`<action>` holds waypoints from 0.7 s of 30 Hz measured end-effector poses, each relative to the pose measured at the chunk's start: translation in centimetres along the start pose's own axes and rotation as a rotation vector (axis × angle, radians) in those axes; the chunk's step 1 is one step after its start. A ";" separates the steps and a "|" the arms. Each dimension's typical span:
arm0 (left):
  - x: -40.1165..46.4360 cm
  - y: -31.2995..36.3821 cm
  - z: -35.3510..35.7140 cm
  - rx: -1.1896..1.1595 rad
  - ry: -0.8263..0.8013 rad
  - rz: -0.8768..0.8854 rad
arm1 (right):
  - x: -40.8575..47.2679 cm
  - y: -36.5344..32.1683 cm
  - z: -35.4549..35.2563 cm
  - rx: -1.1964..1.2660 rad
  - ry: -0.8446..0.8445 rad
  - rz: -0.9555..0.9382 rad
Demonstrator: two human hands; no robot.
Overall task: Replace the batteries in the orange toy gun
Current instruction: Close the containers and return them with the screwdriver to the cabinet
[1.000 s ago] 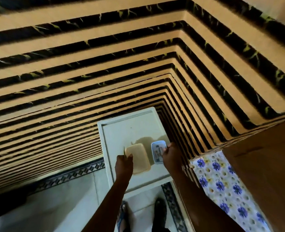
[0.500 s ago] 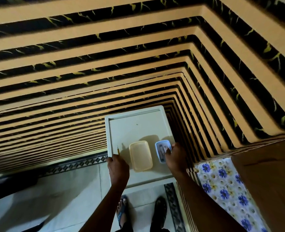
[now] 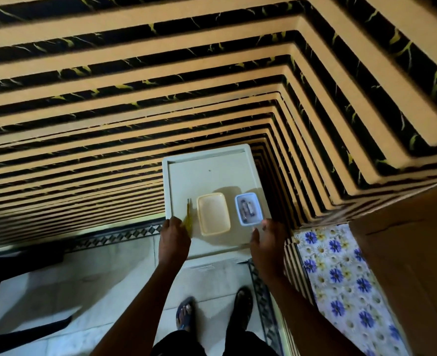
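Batteries (image 3: pixel 247 210), dark and cylindrical, lie in blue-rimmed container (image 3: pixel 248 208).

L hand (image 3: pixel 174 240) curled; R hand (image 3: pixel 267 242) open, fingers spread.

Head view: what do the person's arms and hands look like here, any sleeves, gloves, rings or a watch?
Both forearms are bare up to the bottom edge of the frame; no sleeve shows. The left hand and right hand wear no gloves, and no watch or wristband shows at either wrist. Rings cannot be ruled out: the light is dim and the fingers are small. Below, dark clothing and a blue sandal show.
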State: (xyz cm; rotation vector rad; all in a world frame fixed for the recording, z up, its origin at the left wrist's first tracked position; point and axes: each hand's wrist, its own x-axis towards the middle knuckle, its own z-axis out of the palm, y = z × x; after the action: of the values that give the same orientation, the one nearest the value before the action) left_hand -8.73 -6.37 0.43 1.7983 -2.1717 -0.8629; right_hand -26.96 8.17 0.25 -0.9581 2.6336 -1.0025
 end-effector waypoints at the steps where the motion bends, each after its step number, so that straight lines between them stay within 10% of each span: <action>1: -0.8 -0.5 -0.2 0.018 0.008 0.044 | -0.8 0.1 -0.2 0.000 0.016 -0.030; 6: -4.2 -4.4 -1.0 0.141 -0.059 0.352 | -5.9 1.0 -0.4 0.023 0.018 -0.056; 21: -3.7 -11.7 0.2 -0.037 -0.038 0.742 | -12.2 6.1 10.9 -0.401 -0.790 -0.169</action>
State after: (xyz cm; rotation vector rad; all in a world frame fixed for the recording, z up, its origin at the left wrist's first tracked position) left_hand 1.80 -3.85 -5.29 0.8208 -2.5244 -0.7319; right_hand -16.66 13.33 -12.87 -1.3262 2.1041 -0.0405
